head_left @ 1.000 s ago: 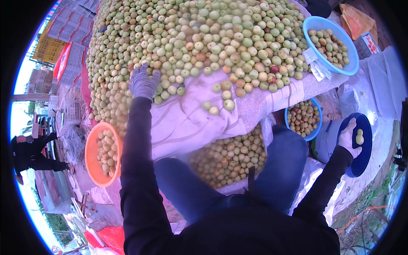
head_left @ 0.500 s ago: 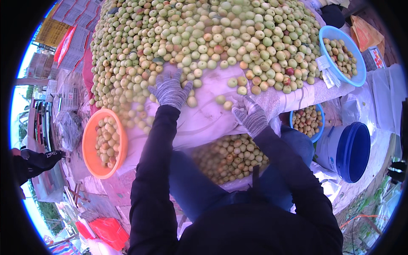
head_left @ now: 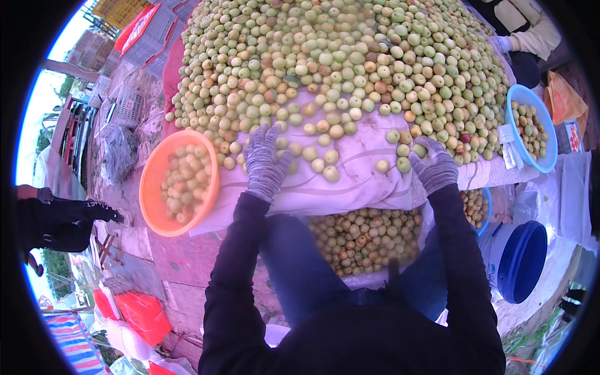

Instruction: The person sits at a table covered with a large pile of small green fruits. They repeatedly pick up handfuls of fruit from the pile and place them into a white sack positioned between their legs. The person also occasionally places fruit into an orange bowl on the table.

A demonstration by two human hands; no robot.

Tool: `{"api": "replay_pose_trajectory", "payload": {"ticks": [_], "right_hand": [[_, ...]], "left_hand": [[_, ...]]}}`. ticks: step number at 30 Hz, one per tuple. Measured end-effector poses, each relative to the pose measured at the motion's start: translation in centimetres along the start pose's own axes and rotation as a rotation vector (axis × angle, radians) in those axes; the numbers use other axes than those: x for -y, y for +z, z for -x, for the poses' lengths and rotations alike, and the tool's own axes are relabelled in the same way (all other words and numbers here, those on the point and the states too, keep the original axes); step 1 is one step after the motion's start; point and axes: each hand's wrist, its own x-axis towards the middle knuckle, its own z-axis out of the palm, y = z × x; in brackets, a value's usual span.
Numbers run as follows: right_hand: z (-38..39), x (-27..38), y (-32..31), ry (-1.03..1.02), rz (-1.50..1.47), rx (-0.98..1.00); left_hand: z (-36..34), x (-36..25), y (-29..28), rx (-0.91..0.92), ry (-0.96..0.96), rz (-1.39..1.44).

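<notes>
A large heap of small round green-yellow fruits (head_left: 300, 53), some blushed red, covers the far part of a pale cloth (head_left: 369, 178). My left hand (head_left: 267, 164), in a grey striped knit glove, lies over the cloth with its fingers spread, among loose fruits at the heap's near edge. In a matching glove, my right hand (head_left: 434, 165) is at the right part of that edge, its thumb and fingers apart around a green fruit (head_left: 419, 150); whether it touches the fruit is unclear. Below the cloth, between my knees, sits a batch of redder fruits (head_left: 365, 240).
An orange basin (head_left: 147, 200) of fruit stands left. On the right are a light-blue basin (head_left: 549, 159) of fruit, another blue basin (head_left: 486, 215) partly hidden, and a blue-rimmed bucket (head_left: 522, 262). Another person's gloved hand (head_left: 501, 44) shows at upper right; a dark-clothed person (head_left: 56, 219) is far left.
My view has shifted. My right hand has moved right to the fruits at the heap's edge and its fingers have opened. More loose fruits lie on the cloth by my left hand.
</notes>
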Motion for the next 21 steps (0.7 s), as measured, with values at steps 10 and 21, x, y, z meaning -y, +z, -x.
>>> {"api": "replay_pose_trajectory", "payload": {"ticks": [10, 21], "right_hand": [[14.3, -15.1, -22.9, 0.766, 0.802, -0.230], [-5.8, 11.7, 8.9, -0.269, 0.008, 0.225]], "left_hand": [[-10.4, 3.2, 0.2, 0.020, -0.200, -0.376], [-2.6, 1.0, 2.0, 0.123, -0.158, -0.467]]}}
